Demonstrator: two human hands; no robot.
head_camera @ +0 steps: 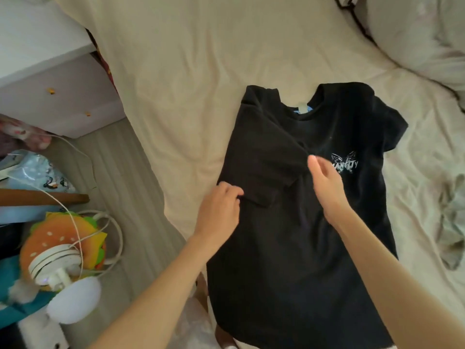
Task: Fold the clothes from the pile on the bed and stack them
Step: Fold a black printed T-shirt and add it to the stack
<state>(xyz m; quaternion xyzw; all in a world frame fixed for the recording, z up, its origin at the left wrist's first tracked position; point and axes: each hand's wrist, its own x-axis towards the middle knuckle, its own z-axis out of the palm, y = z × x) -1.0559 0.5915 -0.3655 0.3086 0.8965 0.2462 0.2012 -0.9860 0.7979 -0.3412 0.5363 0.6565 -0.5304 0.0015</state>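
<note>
A black T-shirt [314, 197] lies spread front-up on the cream bed sheet [188, 84], filling the centre and lower right of the frame, collar toward the top. Judging by how it lies, the fold has only begun: the side of the shirt at frame left, sleeve included, is already turned in over the chest, while the sleeve at frame right is still spread out and the hem is unfolded. The second side fold, the lengthwise fold and the stacking all look still to do.

The left hand [221, 210] has its fingers curled and seems to pinch the edge of the folded-in panel near the middle of the frame. The right hand [324, 182] rests on the shirt beside the white butterfly print [344, 162], fingers fairly straight; whether its thumb pinches cloth underneath I cannot tell.

No finished stack shows anywhere. A crumpled pale garment [453, 222] at the right edge may belong to the pile, but it is cut off. The shirt's hem runs out of the bottom of the frame, and the print's lettering is partly hidden by the right hand
</note>
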